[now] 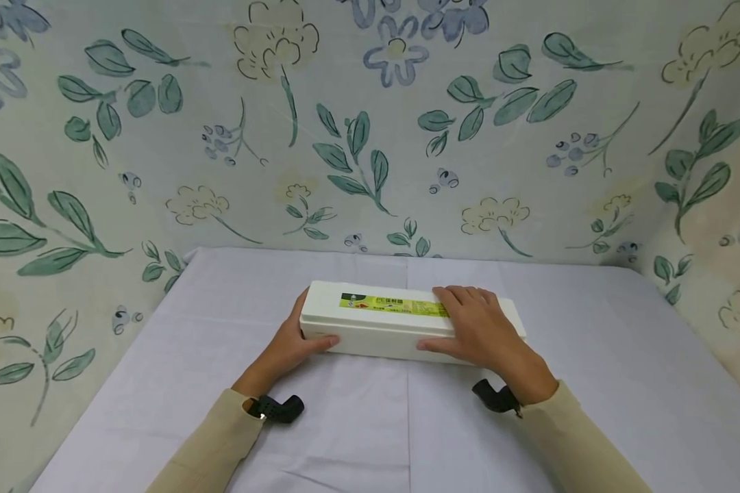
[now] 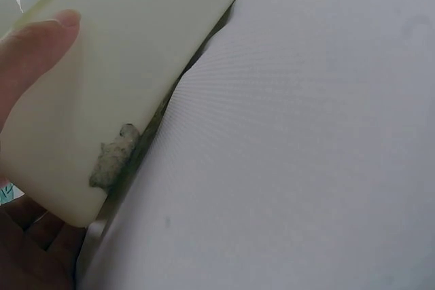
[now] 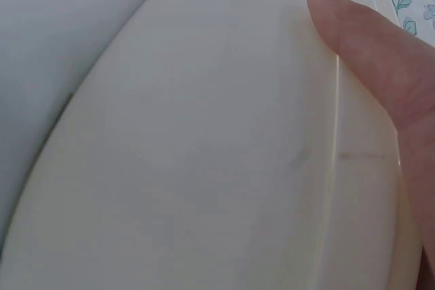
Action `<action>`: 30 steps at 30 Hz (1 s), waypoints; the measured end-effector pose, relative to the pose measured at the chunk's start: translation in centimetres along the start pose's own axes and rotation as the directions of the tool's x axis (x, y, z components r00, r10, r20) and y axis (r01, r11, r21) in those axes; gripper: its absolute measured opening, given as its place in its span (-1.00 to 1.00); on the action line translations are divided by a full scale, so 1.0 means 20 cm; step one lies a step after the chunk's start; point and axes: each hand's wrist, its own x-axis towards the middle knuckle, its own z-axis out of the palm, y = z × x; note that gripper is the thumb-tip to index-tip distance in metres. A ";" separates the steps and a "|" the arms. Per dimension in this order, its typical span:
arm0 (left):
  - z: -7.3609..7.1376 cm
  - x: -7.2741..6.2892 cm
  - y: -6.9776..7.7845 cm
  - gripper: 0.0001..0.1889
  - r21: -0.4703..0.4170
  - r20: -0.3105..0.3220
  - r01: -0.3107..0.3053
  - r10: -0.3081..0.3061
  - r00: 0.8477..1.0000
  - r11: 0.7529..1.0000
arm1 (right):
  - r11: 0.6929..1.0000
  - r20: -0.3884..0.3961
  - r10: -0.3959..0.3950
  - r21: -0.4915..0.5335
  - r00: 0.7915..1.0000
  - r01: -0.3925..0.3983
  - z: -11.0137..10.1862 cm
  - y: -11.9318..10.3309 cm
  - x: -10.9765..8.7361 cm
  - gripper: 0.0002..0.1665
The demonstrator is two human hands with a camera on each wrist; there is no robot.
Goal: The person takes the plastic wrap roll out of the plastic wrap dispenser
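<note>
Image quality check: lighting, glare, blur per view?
Head view: soft, fairly even light, white box clearly outlined, but the small print on its label too fuzzy to read; left wrist view: dimmer, a bright glare streak at top left, dark shadow along the box's lower edge; right wrist view: greyish, low contrast.

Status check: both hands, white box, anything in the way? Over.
Left hand gripping white box at left end. Right hand gripping near right end. Lid on. In the way: right hand partly over yellow label.
</note>
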 end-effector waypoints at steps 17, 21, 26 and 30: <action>-0.01 -0.05 0.17 0.11 0.034 0.024 0.011 -0.012 1.000 0.999 | 1.000 -0.028 -0.011 0.020 1.000 0.012 -0.02 0.01 0.00 0.20; -0.02 -0.04 0.17 0.10 0.043 0.014 -0.004 0.004 1.000 0.999 | 1.000 -0.052 -0.023 0.014 0.998 0.024 -0.02 0.02 0.00 0.20; -0.02 -0.04 0.16 0.09 0.052 0.007 0.005 -0.005 1.000 0.999 | 0.999 -0.054 -0.025 0.022 0.998 0.026 -0.03 0.02 0.01 0.20; -0.02 -0.02 0.10 0.11 0.066 0.005 0.021 -0.021 1.000 0.998 | 0.999 -0.045 -0.022 0.022 0.999 0.023 -0.02 0.02 0.01 0.20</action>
